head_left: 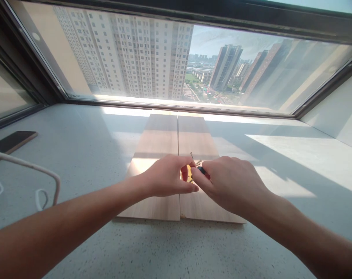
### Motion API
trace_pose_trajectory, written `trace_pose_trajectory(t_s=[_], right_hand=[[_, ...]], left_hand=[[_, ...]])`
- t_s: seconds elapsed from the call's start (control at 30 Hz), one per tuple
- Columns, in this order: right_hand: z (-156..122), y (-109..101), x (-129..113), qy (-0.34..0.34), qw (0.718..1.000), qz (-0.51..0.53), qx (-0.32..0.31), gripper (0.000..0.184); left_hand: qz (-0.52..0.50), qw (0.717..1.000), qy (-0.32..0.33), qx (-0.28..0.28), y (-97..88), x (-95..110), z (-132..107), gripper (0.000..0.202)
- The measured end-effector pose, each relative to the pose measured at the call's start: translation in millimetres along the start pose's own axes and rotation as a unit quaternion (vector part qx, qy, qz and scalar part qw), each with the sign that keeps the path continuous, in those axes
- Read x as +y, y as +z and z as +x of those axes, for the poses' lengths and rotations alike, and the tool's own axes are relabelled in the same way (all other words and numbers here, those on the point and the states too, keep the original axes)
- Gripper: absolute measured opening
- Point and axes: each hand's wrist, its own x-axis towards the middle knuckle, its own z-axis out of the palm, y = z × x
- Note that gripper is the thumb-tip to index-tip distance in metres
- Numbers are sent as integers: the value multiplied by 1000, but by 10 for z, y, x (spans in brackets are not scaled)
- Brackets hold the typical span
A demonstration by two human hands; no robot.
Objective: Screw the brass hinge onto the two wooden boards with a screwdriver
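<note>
I note phone, white cable at worktop left edge. Left hand and right hand pinch yellow-black item between them, over boards.

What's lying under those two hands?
Two pale wooden boards lie side by side on the speckled grey sill. The left hand and right hand pinch a small yellow and dark object; most of it is covered.

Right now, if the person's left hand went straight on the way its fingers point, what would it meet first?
Probably the small yellow and black object that the left hand holds, then the right hand; depth is unclear.
</note>
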Motion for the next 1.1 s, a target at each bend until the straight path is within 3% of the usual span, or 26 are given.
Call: trace_pose_trajectory(t_s=[0.1,0.17,0.23,0.37,0.57,0.77,0.97,1.1], right_hand=[[16,-51,-39,-35,998,-56,-22,43],[43,-78,-51,-67,993,-93,-31,40],[82,-99,-63,-83,989,-118,-40,40],[151,-131,-105,-74,986,-137,-57,48],[123,-114,-87,-30,986,-146,-73,50],[102,-32,-1,-28,989,-126,-74,46],[75,10,49,-93,989,-100,-51,36],[59,14,59,-196,977,-74,-44,25]], left_hand=[[17,993,4,113,-30,-232,-328,38],[58,988,8,144,-20,-419,-614,62],[128,986,11,107,19,-601,-878,86],[147,985,-55,65,145,-840,-1137,103],[118,986,-63,95,329,-848,-1083,98],[139,984,-40,102,357,-820,-1093,96],[158,976,-47,144,313,-845,-1005,65],[165,964,-42,203,193,-961,-756,42]])
